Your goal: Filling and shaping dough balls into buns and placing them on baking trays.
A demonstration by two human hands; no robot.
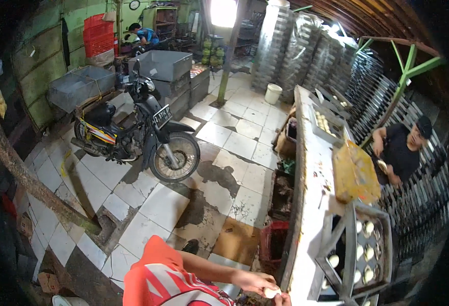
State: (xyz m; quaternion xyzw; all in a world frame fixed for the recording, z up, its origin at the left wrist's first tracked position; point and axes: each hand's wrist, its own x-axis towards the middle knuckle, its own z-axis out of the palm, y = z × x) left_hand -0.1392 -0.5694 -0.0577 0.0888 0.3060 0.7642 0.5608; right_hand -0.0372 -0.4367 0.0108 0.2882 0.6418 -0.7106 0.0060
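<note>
At the bottom of the view, just left of the worktable, my left hand (255, 282) grips a small pale dough piece (270, 292). My right hand (283, 299), mostly cut off by the lower edge, has its fingertips on the same piece. On the long worktable (311, 183) to my right are metal trays (387, 234) holding several pale dough pieces (368, 252), with some trays set askew on one another. A yellow plastic container (354, 173) sits behind them.
A co-worker (403, 148) works across the table beside stacked trays; another person (145, 35) is at the back. A motorbike (127, 132) stands on the tiles (224, 132). A leaning pole (41, 188), grey bins (160, 64), red crate (271, 245) and white bucket (273, 94) surround the walkway.
</note>
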